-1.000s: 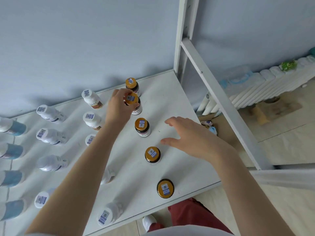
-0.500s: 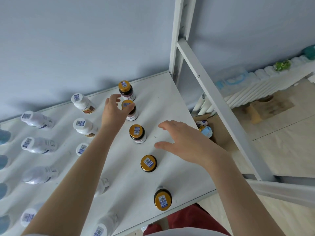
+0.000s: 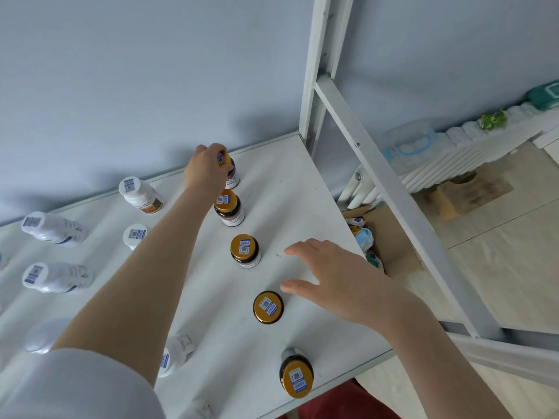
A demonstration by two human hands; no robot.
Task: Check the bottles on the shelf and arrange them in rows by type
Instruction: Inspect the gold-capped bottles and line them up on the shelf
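Now the left hand (image 3: 208, 167) has let go of the second dark glass jar with a gold cap (image 3: 229, 208), which it held a second ago, and has gone on to the rearmost gold-capped jar (image 3: 231, 173), the one nearest the back edge of the flat white shelf board (image 3: 290, 189). I read that as the check moving jar by jar along the row, with the second jar now standing free and in line.

The row counts five jars. It runs from the back edge down to the front edge, nearer the right edge than the left: rearmost, second, the third jar (image 3: 245, 251), the fourth jar (image 3: 268, 307) and the fifth jar (image 3: 296, 377) by the front edge. All stand apart from one another. To me this type looks sorted, so only the last one at the back is left to check.

The left arm reaches long across the board, bare from a white sleeve (image 3: 90, 385). Its fingers are curled down over the rearmost jar's cap and grip it from above. Whether the jar is lifted or still on the board I cannot tell.

The right hand (image 3: 335, 279) has hardly moved. It hovers palm down between the row and the right edge, fingers straight and spread, holding nothing, its thumb near the fourth jar but apart from it.

The white plastic bottles with sticker-topped lids (image 3: 140, 195) stand in rows over the left half of the board.
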